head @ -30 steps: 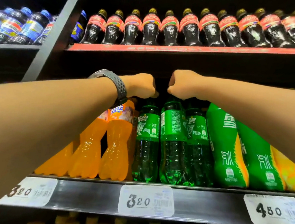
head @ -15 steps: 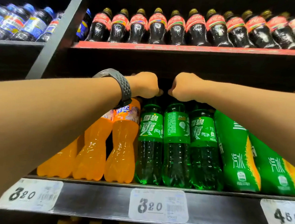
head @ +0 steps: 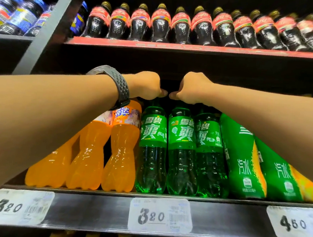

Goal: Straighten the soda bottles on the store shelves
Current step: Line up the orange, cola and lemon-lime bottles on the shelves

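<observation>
Left grip (head: 147, 85): clenched over the top of the left Sprite bottle (head: 152, 151), fingers curled down round its neck; the cap is hidden under the hand.
Right grip (head: 191, 90): clenched the same way over the top of the middle Sprite bottle (head: 182, 154), cap hidden; the two thumbs nearly meet.
Sprite row: three clear green bottles stand upright side by side on the middle shelf (head: 92, 211), labels facing out; the right Sprite bottle (head: 209, 156) stands just beside the held pair, under the right forearm.
Fanta bottles (head: 122, 153): orange, just left of the Sprite on the same shelf, partly behind the left forearm.
Tall green bottles (head: 242, 162): right of the Sprite, wrapped in green and yellow.
Upper shelf: cola bottles (head: 179, 26) with red labels in a row; blue-capped bottles (head: 19, 16) in the bay to the left.
Watch (head: 120, 85): grey band on the left wrist.
Price tags (head: 160, 215): on the shelf edge, reading 320, 320 and 460.
</observation>
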A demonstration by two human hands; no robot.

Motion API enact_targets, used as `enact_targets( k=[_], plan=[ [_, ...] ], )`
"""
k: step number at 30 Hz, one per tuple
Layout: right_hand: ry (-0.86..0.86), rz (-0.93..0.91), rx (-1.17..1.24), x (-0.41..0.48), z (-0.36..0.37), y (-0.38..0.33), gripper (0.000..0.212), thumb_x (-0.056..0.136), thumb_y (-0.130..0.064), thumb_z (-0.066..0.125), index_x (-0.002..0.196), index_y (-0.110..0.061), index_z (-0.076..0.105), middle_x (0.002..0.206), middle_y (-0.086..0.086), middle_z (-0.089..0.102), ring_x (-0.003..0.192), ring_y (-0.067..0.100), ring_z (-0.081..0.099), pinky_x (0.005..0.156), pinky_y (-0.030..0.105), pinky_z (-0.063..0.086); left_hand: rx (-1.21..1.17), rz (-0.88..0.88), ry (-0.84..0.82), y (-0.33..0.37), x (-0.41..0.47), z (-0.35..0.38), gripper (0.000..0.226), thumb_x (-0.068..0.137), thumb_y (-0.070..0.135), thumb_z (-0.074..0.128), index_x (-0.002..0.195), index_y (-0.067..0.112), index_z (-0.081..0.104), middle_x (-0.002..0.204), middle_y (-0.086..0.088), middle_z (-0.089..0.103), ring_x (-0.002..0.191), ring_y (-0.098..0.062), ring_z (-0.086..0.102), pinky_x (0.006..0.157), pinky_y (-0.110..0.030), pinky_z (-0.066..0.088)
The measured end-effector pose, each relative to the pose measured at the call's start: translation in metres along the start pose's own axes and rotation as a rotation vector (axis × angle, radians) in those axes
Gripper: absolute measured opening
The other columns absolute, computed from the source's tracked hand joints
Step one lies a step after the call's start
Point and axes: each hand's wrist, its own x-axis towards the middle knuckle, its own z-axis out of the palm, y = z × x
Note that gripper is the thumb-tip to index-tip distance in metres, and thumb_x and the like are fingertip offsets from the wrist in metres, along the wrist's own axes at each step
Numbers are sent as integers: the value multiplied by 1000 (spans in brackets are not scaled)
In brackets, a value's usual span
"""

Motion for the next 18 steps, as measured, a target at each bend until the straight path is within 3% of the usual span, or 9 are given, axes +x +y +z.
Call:
enact_targets(
  k=[4,7,10,12,18],
  plan=[
    [-71,-5,59,-3,-10,0,33,87,-39,63,98,-9,68,63,2,62,59,16,62,49,21,41,-26,12,19,-3,-3,0,39,93,41,56,108,5,66,103,-11,65,93,-26,60,74,-32,46],
    [-121,-41,95,-9,-17,4,24,89,-28,62,106,-12,70,71,1,65,64,16,65,52,19,44,-47,54,35,-5,-6,2,37,93,37,57,115,9,66,112,-10,65,103,-26,59,88,-37,49],
    [-12,-81,-64,-13,-12,5,27,87,-37,63,103,-18,73,74,3,69,82,19,66,66,23,46,-44,93,39,-8,-8,3,34,91,35,57,115,13,67,114,-8,66,105,-25,59,90,-35,48],
    [61,-75,-61,-11,-5,4,31,84,-40,67,102,-17,74,87,7,71,92,22,64,74,27,49,-33,109,40,-11,-9,4,34,90,36,57,114,15,68,115,-7,66,105,-25,59,91,-36,49],
    [114,-98,-63,-6,5,8,36,84,-47,65,101,-17,74,97,7,69,95,23,61,71,26,45,-14,118,86,-16,-9,12,40,90,44,55,118,18,65,116,-6,66,106,-24,58,90,-35,49]
  ],
)
